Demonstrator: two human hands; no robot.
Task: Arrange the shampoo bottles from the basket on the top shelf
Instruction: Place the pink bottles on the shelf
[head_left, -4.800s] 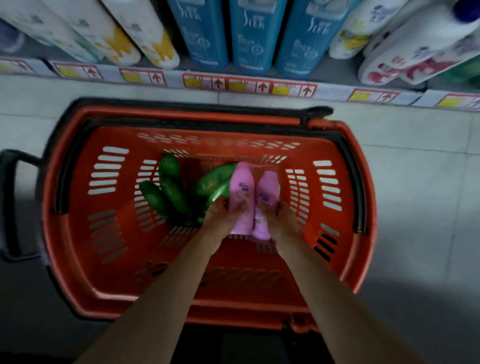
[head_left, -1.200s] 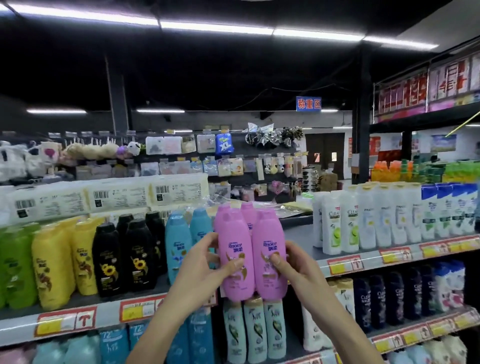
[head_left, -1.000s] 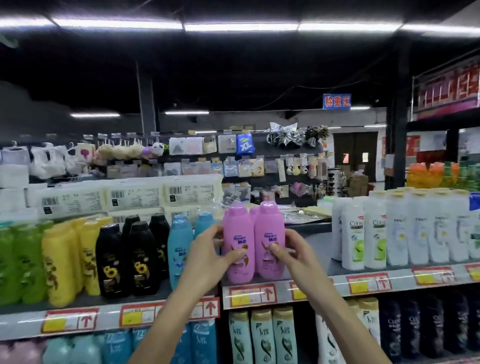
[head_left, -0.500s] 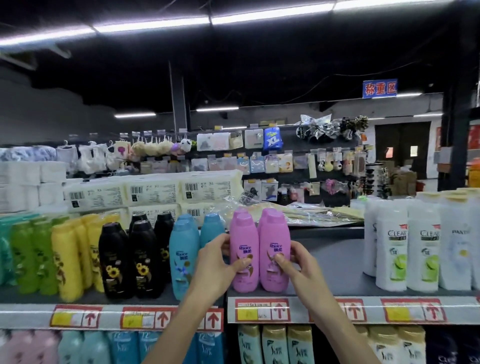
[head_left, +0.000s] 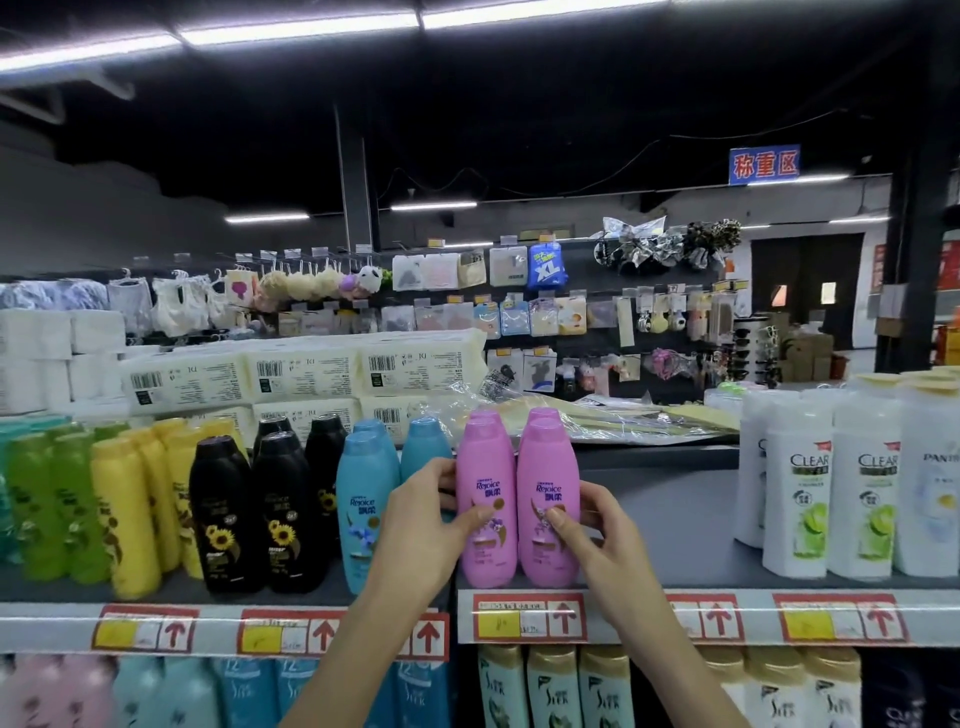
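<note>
The top shelf (head_left: 675, 525) is stocked at its left end with rows of green bottles (head_left: 41, 499), yellow bottles (head_left: 130, 519), black bottles (head_left: 228, 514) and blue bottles (head_left: 363, 499). All are smooth, glossy plastic with rounded shoulders and domed caps. Just beside the blue ones, the left hand (head_left: 415, 530) holds the left pink bottle (head_left: 485, 462), with the thumb on its printed front and the fingers curled round its side. The right pink bottle (head_left: 548, 457) touches it flank to flank and is held the same way by the right hand (head_left: 602, 540), thumb on the label and fingers behind. Both bottles stand upright, and their bases appear to rest at the shelf's front edge, above the price rail (head_left: 530, 618). Caps of more pink bottles show close behind them. The step in hand looks like seating and squaring this pair. The next move probably calls for a slow release, so that the tall, narrow-based, slippery bottles do not rock, perhaps with a light push back to line up the fronts. The basket is out of view, so what remains in it cannot be told. To the right, the shelf is a bare, flat, matt grey board, and further on stand white bottles (head_left: 800, 493), which are squarer and have flat tops.
</note>
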